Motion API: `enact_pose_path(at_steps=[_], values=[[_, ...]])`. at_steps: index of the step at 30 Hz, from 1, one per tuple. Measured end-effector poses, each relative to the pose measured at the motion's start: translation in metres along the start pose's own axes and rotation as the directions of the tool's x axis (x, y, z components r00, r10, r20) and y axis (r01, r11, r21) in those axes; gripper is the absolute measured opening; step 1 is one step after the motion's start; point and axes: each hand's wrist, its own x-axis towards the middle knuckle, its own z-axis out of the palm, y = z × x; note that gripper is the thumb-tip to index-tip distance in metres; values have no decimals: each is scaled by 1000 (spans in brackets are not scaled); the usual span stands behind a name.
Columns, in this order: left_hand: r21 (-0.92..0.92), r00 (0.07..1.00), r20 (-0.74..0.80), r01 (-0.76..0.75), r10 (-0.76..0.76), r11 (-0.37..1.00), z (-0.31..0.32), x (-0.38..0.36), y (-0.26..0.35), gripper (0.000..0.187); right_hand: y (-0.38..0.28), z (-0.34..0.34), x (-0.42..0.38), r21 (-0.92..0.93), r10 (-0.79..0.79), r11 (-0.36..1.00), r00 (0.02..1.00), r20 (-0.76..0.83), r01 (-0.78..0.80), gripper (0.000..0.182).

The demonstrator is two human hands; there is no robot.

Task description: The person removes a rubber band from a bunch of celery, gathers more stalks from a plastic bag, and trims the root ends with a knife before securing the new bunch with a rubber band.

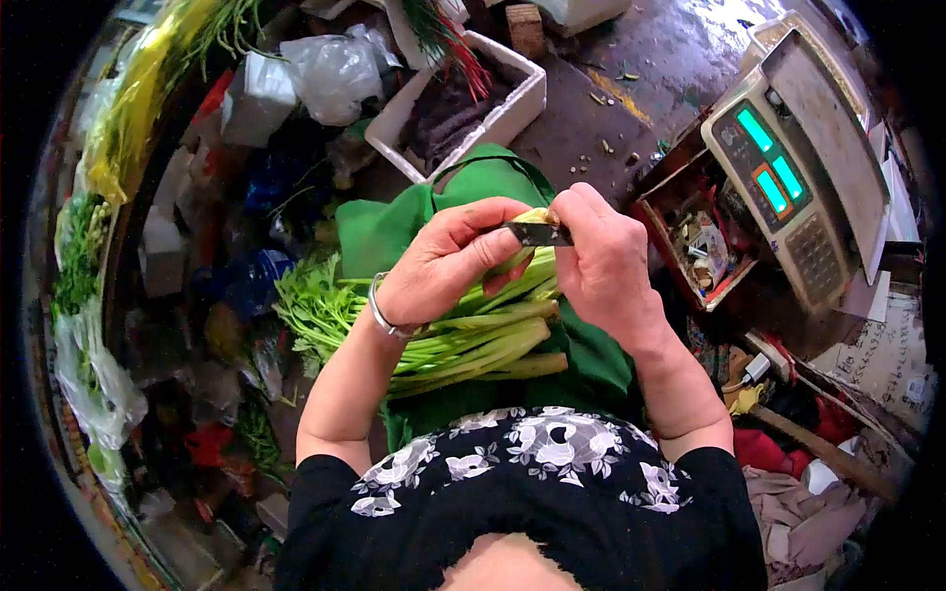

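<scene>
My left hand (455, 254), with a silver bracelet at the wrist, is closed on a celery stalk whose pale yellow-green end (535, 216) shows above the fingers. My right hand (603, 254) is closed round a small knife, its handle hidden in the fist. The dark knife blade (538, 234) lies across the stalk end, its tip by my left thumb. Below both hands a bunch of celery (473, 345) rests on the green apron (606, 369) over my lap, leaves to the left and cut ends to the right.
A white foam box (537, 94) with dark contents stands ahead. At right are a scale (788, 187) with lit green displays and an open box of small items (705, 246). Bagged greens (94, 364) line the left edge, beside plastic bags (335, 74). Scraps dot the floor (601, 138).
</scene>
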Motion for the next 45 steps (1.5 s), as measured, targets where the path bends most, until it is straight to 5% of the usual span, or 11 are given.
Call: enact_pose_path(at_steps=[3, 5, 9, 12, 17, 20, 24, 28, 34, 40, 45], values=[[68, 991, 112, 68, -75, 995, 4, -10, 11, 34, 51, 7, -2, -50, 216, 974, 971, -100, -222, 2], [63, 999, 33, 37, -39, 997, 5, -11, 4, 33, 67, -13, 1, -42, 423, 902, 898, -121, -430, 10], [160, 998, -46, -24, 32, 987, 2, 5, 4, 30, 51, -20, -4, 232, 438, 876, 899, -15, -423, 10], [681, 978, -53, -114, 203, 723, -1, 11, 2, 45, 61, -12, -15, 425, 452, 798, 891, 50, -428, 11], [708, 993, -42, -50, 113, 704, -4, 12, -19, 71, 52, -24, -26, 525, 506, 580, 780, 367, -623, 14], [872, 957, 84, -205, 277, 444, 1, 15, -32, 72, 54, -22, -32, 575, 435, 540, 788, 435, -615, 17], [758, 978, -20, -121, 208, 641, -5, 14, -33, 55, 57, -23, -35, 577, 402, 504, 766, 502, -643, 20], [747, 982, -120, -6, 145, 664, -7, 12, -31, 59, 57, -28, -40, 489, 408, 540, 722, 559, -685, 23], [845, 938, -75, -119, 337, 521, 3, 10, -27, 66, 45, -33, -41, 348, 364, 804, 862, 354, -482, 20], [939, 884, 102, -236, 456, 249, 21, 2, -10, 58, 42, -39, -47, 467, 456, 653, 802, 386, -596, 21], [832, 917, 156, -323, 368, 452, 33, -4, -15, 49, 42, -27, -56, 540, 404, 638, 836, 371, -548, 23]])
